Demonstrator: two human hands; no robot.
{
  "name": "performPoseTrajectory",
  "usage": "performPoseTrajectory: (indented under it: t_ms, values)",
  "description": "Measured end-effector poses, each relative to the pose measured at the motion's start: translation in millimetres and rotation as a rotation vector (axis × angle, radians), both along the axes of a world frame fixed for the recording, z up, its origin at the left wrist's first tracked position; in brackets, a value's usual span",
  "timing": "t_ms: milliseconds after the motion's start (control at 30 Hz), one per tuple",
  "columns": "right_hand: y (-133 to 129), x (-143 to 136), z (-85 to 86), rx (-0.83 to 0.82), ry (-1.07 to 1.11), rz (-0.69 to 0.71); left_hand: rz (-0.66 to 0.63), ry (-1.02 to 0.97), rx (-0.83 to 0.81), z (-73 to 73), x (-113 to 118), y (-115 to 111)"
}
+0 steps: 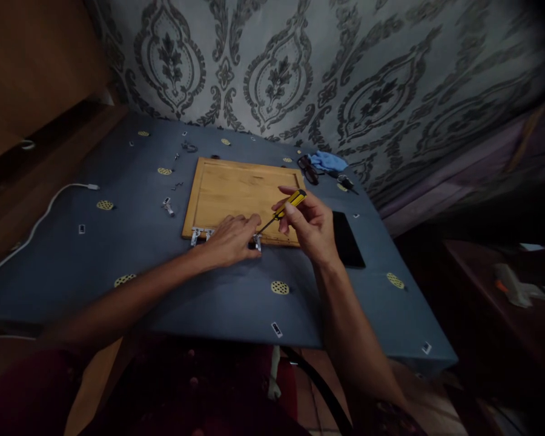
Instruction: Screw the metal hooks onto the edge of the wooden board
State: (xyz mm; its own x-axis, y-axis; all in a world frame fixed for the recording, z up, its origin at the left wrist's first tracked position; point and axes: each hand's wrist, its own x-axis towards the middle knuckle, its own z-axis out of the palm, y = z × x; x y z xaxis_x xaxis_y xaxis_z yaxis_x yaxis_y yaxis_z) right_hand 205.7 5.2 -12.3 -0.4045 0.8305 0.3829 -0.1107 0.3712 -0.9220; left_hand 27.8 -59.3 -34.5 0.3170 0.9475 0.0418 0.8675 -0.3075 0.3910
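A wooden cabinet door [236, 191] with a raised frame lies flat on the table. My right hand [311, 225] grips a yellow and black screwdriver [290, 204], tilted so that its tip reaches down to a metal hinge [257, 243] at the door's near edge. Thumb and fingers of my left hand [232, 241] close around that same hinge, with the palm over the edge; part of the hinge is hidden. More hinge hardware [195, 235] sits on the edge left of my left hand. Whether the tip is in a screw is too small to tell.
Loose metal parts [168, 207] lie left of the door. A black tablet-like slab [349, 241] is partly behind my right wrist. Sunglasses [309, 169], a blue cloth [327, 161] and keys [345, 181] lie at the back right. A white cable [49, 209] runs along the left.
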Motion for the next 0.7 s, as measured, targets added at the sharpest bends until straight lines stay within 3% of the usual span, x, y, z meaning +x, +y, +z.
performPoseTrajectory:
  t_ms: [267, 533, 700]
  values:
    - [-1.0, -3.9, -4.0, 0.007, 0.009, -0.077, 0.006, -0.009, -0.015, -0.9, -0.4, 0.1]
    - [-1.2, 2.7, -0.6, 0.006, -0.022, 0.025, -0.007, -0.013, 0.011, -3.3, -1.3, 0.5]
    - [-3.2, 0.8, 0.7, 0.014, -0.014, 0.001, -0.006, -0.024, 0.018, -4.2, -1.4, 0.6]
